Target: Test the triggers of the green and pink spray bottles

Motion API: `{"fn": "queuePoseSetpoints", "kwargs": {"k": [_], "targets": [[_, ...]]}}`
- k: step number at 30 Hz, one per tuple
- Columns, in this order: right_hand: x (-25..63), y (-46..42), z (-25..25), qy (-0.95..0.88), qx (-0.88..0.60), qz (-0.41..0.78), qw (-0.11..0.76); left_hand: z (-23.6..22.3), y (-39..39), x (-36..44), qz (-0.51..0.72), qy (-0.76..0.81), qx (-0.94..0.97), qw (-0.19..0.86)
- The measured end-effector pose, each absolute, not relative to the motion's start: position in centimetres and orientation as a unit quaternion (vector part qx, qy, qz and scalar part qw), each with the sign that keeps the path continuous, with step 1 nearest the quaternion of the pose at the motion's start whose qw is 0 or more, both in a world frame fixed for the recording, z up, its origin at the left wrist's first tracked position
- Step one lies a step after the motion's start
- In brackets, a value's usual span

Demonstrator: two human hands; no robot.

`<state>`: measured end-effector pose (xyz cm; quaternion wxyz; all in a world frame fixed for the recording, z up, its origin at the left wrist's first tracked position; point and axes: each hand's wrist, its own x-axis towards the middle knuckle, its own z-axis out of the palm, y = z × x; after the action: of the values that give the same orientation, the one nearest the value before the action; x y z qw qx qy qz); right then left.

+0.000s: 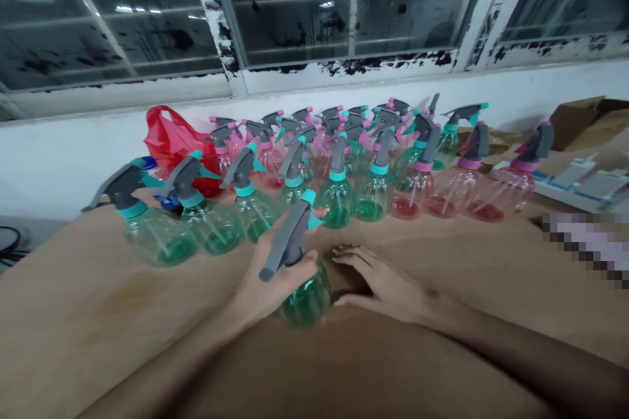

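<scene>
My left hand (275,272) is wrapped around the neck of a green spray bottle (307,301) with a grey trigger head and turquoise nozzle. Green liquid shows in the lower part of this bottle, which is near the table's middle. To its right, my right hand (383,281) rests low over the table, fingers apart and slightly curved, holding nothing; a small gap separates it from the bottle. Beyond both hands stand rows of similar spray bottles, green ones (337,206) with turquoise collars and pink ones (407,200) with pink collars.
On the brown table (122,340), a red plastic bag (171,134) sits behind the bottles at left. A cardboard box (584,121) and a white tray with bottle-like pieces (584,177) are at right. Behind runs a white wall (73,150) under windows.
</scene>
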<state>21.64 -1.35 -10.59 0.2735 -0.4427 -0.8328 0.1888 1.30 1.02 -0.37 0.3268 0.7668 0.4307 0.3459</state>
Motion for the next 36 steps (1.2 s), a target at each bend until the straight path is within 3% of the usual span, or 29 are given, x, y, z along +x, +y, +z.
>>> {"fn": "queuePoseSetpoints", "kwargs": {"k": [13, 20, 32, 36], "targets": [[21.8, -1.2, -10.9, -0.831, -0.444, 0.186, 0.28, 0.1, 0.8, 1.9, 0.366, 0.409, 0.753, 0.362], [22.1, -1.2, -11.1, -0.829, -0.443, 0.196, 0.28, 0.4, 0.6, 1.6, 0.36, 0.424, 0.767, 0.32], [22.0, -1.4, -10.7, -0.831, -0.444, 0.197, 0.273, -0.2, 0.8, 1.7, 0.389, 0.388, 0.735, 0.397], [22.0, -1.4, -10.7, -0.836, -0.447, 0.185, 0.258, -0.6, 0.9, 1.6, 0.376, 0.388, 0.751, 0.379]]}}
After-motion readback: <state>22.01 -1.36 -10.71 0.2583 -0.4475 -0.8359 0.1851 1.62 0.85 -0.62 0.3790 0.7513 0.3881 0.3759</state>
